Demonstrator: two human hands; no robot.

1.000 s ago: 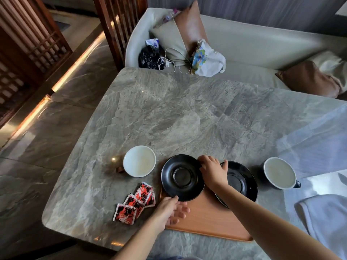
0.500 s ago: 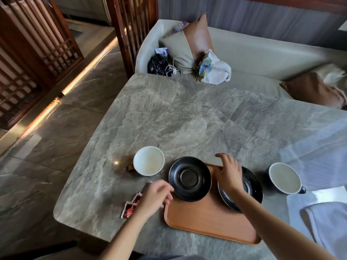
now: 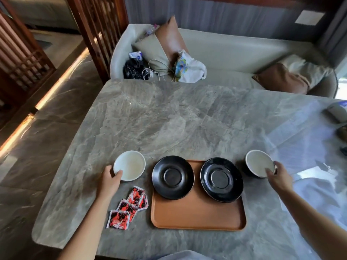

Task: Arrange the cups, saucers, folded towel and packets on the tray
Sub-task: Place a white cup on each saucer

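Cup-placing step. The grip of the left hand [image 3: 109,178] pinches the near rim of the round white ceramic cup [image 3: 129,165]. The right hand [image 3: 278,176] grips the dark-walled white-lined cup [image 3: 258,165]. Both cups stand on the worktop [image 3: 169,119]. Next, likely: lift each inward onto the glossy black round saucers [image 3: 172,177] on the orange tray [image 3: 197,214].

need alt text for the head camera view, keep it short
A person's left hand grips the left cup and the right hand grips the right cup, either side of an orange tray holding two black saucers on a marble table. Red packets lie left of the tray.
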